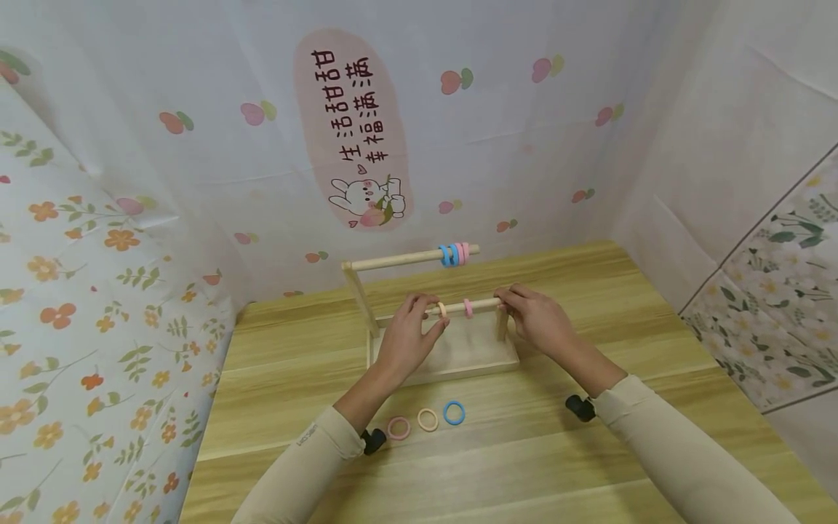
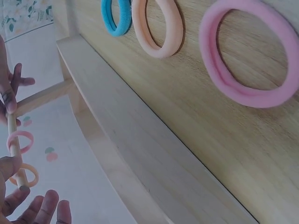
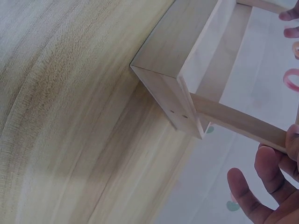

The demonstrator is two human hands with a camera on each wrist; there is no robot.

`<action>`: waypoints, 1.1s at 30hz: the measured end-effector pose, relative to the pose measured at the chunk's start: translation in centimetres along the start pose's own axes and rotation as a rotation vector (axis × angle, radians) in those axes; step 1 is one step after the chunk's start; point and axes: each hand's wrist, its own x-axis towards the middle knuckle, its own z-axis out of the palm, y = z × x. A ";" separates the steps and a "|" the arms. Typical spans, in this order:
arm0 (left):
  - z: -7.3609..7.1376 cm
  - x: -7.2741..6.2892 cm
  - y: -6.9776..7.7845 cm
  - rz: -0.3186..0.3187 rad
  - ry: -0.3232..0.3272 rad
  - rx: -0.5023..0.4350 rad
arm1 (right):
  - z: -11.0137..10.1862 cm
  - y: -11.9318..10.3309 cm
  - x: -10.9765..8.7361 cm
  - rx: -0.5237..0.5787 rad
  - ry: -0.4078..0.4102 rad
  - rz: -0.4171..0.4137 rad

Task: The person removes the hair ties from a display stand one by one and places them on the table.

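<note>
A wooden rack holds a lower rod (image 1: 486, 304) and a higher rod (image 1: 396, 258). At the lower rod's free left end, my left hand (image 1: 406, 335) pinches a cream hair tie (image 1: 442, 311) looped round the rod. Farther right on that rod hangs a pink hair tie (image 1: 468, 308); the left wrist view shows this pink hair tie (image 2: 27, 142) apart from the cream one. My right hand (image 1: 535, 314) grips the lower rod's right end, at the top of its short post (image 3: 233, 120). Blue hair ties (image 1: 446, 256) and pink ones sit near the higher rod's right end.
In front of the rack's tray base (image 1: 458, 372), a pink hair tie (image 1: 390, 429), a cream one (image 1: 428, 429) and a blue one (image 1: 463, 417) lie in a row on the wooden table (image 1: 524, 451). Patterned cloth (image 1: 491, 182) hangs behind and at both sides.
</note>
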 end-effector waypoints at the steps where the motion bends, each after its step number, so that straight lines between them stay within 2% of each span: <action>1: -0.1 0.0 0.0 -0.002 -0.001 -0.006 | 0.0 0.0 0.0 0.001 0.001 -0.002; 11: -0.6 -0.6 -0.3 -0.028 -0.005 -0.029 | 0.2 0.2 0.0 -0.001 -0.011 0.000; 17: -0.8 -0.7 -0.5 -0.029 0.016 0.015 | 0.4 0.5 0.0 -0.015 -0.011 -0.001; 21: -0.7 -0.7 -0.7 -0.008 0.050 0.036 | 0.5 0.6 0.0 -0.015 -0.005 -0.003; 27: -0.8 -0.8 -0.9 0.007 0.073 0.026 | 0.5 0.6 0.0 -0.013 0.010 -0.018; 33: -1.0 -1.0 -1.1 -0.018 0.073 0.014 | 0.7 0.7 0.0 -0.013 0.014 -0.023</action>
